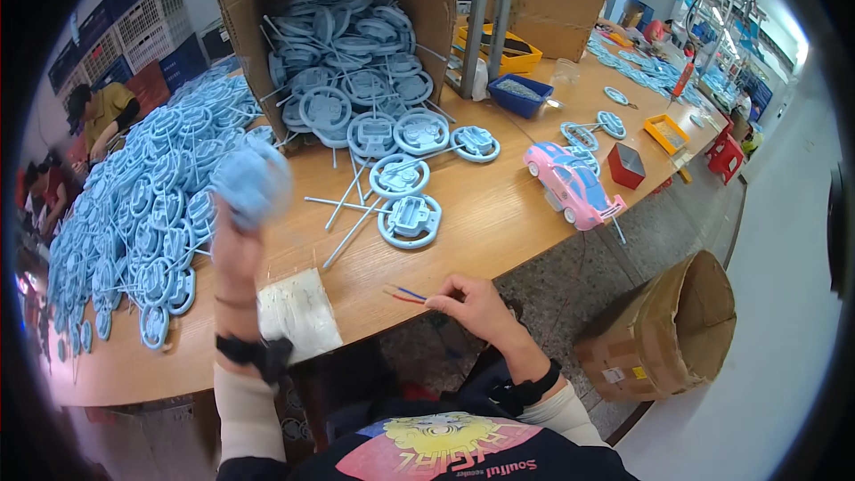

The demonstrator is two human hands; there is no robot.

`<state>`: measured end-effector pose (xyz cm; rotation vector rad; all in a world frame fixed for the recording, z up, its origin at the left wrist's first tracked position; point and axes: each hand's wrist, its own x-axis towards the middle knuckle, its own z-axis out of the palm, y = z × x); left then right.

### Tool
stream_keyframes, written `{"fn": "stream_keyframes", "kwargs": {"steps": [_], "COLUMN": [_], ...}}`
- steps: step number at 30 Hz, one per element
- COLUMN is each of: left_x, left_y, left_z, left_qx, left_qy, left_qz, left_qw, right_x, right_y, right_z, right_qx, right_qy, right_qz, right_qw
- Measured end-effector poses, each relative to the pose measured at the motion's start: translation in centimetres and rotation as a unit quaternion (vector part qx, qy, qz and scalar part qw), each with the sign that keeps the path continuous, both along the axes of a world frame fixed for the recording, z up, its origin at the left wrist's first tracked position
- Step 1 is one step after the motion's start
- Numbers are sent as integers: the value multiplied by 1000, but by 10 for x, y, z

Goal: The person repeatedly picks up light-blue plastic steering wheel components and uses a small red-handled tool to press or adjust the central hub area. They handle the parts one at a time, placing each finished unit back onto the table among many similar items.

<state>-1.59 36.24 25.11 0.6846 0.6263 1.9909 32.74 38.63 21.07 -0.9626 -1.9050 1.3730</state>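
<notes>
My left hand [239, 254] is raised over the table at the left, smeared by motion. At its fingertips is a blurred light blue toy steering wheel [254, 180], between the big pile and the carton. My right hand [474, 305] is at the table's front edge, thumb and fingers pinched on thin red and blue wires [410, 295] whose ends point left. Loose toy steering wheels [410, 221] with long thin stems lie on the wood ahead of it. A whitish flat sheet [301, 313] lies by the front edge between my hands.
A heap of blue steering wheels [151, 205] covers the left; an open carton [245, 18] behind holds more. To the right are a pink toy car [574, 187], a red box [627, 167], a blue bin [519, 98] and a floor carton [637, 347]. Other people work farther off.
</notes>
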Motion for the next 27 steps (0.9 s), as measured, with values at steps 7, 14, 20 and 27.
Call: {"fn": "stream_keyframes", "kwargs": {"steps": [7,14,20,27], "left_x": [18,137,200,212], "left_y": [88,164,234,288], "left_z": [7,-9,-15,-69], "left_qx": [-122,72,157,102], "left_qy": [457,782,833,851], "left_qz": [-11,147,129,114], "left_qw": [881,602,514,502], "right_x": [8,21,31,41], "right_y": [9,14,11,14], "right_z": [-16,-19,-27,-37], "right_qx": [-13,-7,-33,-29], "right_qy": [39,60,122,170], "right_qz": [-29,-55,-85,-66], "right_qw": [999,997,988,983]}}
